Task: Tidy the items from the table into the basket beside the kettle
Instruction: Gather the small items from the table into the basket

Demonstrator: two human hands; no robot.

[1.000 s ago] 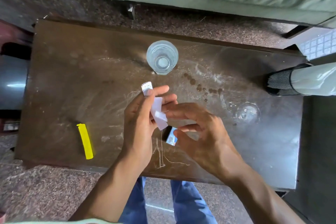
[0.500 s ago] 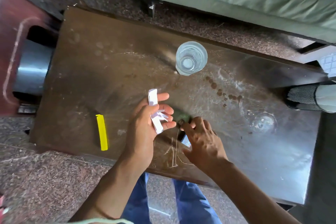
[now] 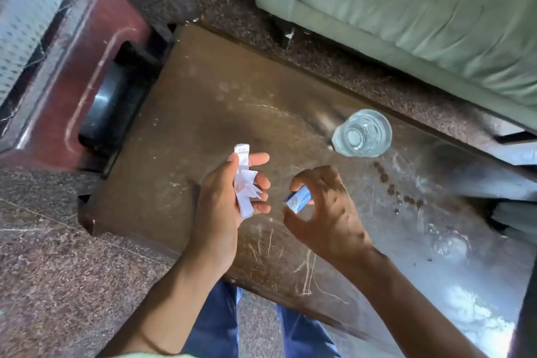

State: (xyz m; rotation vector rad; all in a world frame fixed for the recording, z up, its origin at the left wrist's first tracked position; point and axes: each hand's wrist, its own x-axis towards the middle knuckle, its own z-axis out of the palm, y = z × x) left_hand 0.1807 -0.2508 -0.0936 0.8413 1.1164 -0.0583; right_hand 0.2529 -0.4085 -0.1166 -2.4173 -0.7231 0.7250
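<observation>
Above the brown table (image 3: 220, 113), my left hand (image 3: 229, 197) holds crumpled white paper scraps (image 3: 243, 183) between thumb and fingers. Just to its right, my right hand (image 3: 325, 212) pinches a small blue-and-white packet (image 3: 297, 200) lifted off the tabletop. A clear drinking glass (image 3: 361, 133) stands upright on the table beyond my right hand. No basket or kettle is clearly recognisable in view.
A green sofa (image 3: 406, 9) runs along the far side of the table. To the left stand a reddish-brown piece with a dark round object (image 3: 104, 107) and a white perforated surface (image 3: 26, 9). Dark droplets (image 3: 389, 183) dot the table.
My right hand has lifted the blue-and-white packet off the table. The view has swung left, and the yellow item seen earlier on the table is out of sight.
</observation>
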